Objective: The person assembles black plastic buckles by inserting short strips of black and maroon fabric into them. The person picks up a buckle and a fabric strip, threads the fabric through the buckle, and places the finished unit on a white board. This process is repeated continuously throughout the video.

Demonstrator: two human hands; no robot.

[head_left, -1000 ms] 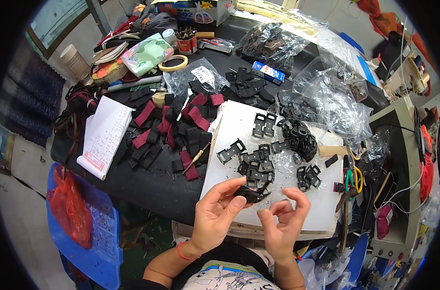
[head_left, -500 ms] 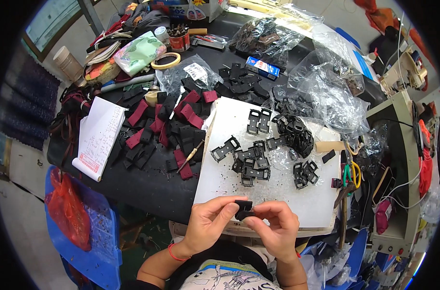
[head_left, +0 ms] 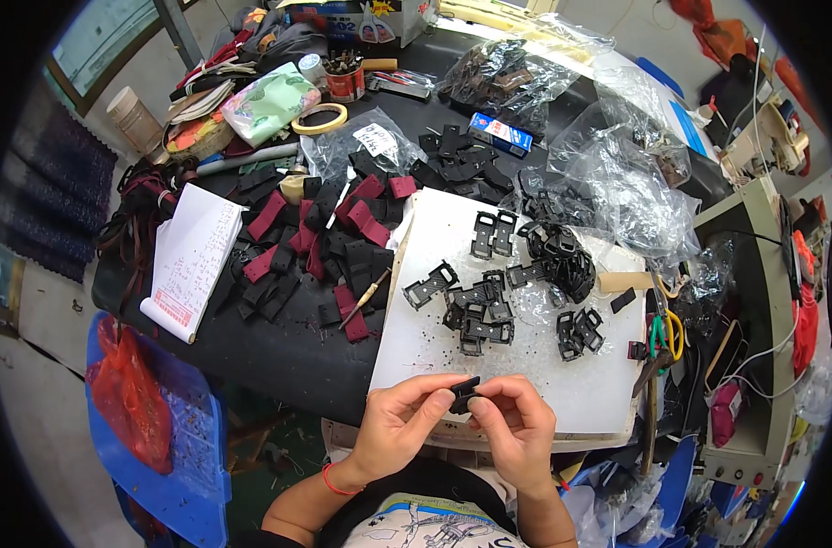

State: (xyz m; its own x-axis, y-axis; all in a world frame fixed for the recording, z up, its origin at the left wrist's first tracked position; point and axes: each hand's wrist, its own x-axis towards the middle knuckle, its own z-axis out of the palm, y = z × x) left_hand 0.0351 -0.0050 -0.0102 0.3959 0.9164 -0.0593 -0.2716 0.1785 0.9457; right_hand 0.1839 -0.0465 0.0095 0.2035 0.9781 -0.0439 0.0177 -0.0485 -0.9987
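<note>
Just over the near edge of the white board [head_left: 526, 388], my left hand [head_left: 402, 420] and my right hand [head_left: 515, 425] face each other. Both pinch a small black strap piece [head_left: 463, 391] between thumb and forefinger; whether it is one folded piece or two, I cannot tell. Beyond my hands lie several black plastic buckle frames [head_left: 482, 315], with a denser pile of them [head_left: 562, 260] farther right. To the left, black and maroon strap pieces [head_left: 368, 228] are heaped on the dark table, and a wooden-handled awl [head_left: 368, 297] rests among them.
A notepad [head_left: 192, 256] lies on the left of the table. Clear plastic bags [head_left: 631, 196] and a blue box [head_left: 500, 133] are at the back. Scissors with yellow and green handles [head_left: 674, 335] hang at the board's right side. A blue chair [head_left: 192, 438] holds a red bag [head_left: 135, 406].
The black piece has tilted and its parts have come closer together. My right hand has moved slightly left, toward my left hand. The whole view has shifted a little.
</note>
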